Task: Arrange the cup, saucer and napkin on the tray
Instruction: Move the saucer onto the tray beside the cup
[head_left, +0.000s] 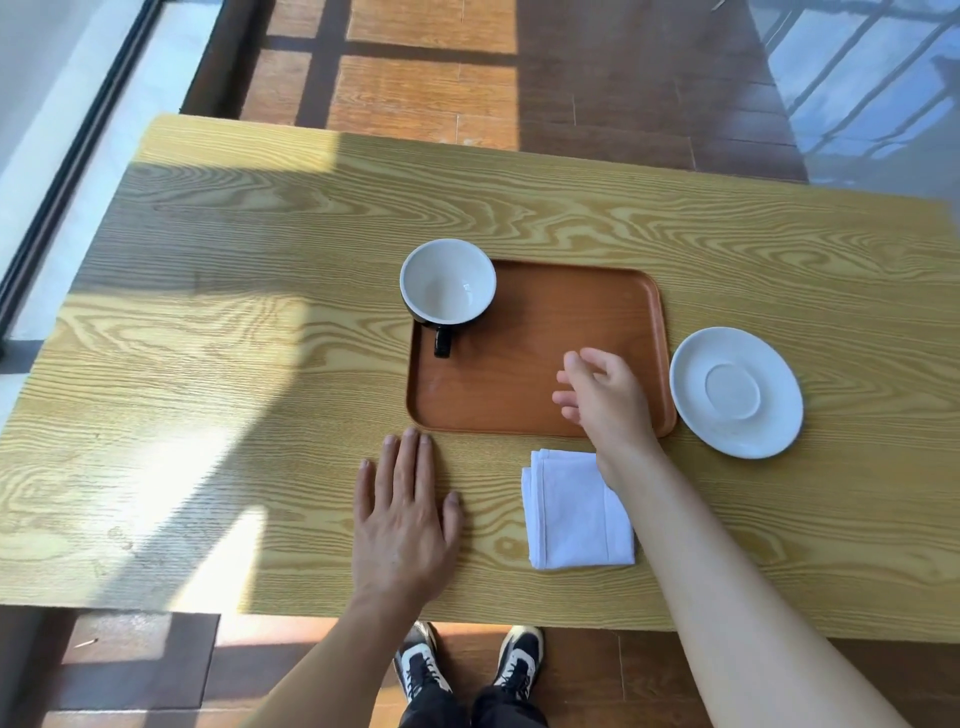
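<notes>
Cup, saucer and napkin are spread across a light wood-grain table (234, 270), and only one of them is on the tray so far. Starting at your left, sunlight and shadow fall in broad bands over the bare tabletop. Your left hand (402, 519) lies flat on the table with palm down and fingers spread, holding nothing, its fingertips just short of the near-left corner of the tray (524, 384). The tray is a brown rounded rectangle lying near the middle of the table. In its far-left corner stands the cup (448, 283), upright and empty, white inside and dark outside, with its dark handle pointing toward you; its bowl overhangs the tray's corner in this view. Moving right, your right hand (605, 397) hovers over the near-right part of the tray, fingers loosely curled and apart, gripping nothing; whether it touches the tray surface you cannot tell. Your right forearm crosses the upper right corner of the napkin (571, 512), a folded white cloth lying on the table just in front of the tray, off it. Furthest right, the white saucer (736, 392) sits on the table just beside the tray's right edge, empty. Below the table edge your two dark shoes (470, 662) show on the wooden floor.
</notes>
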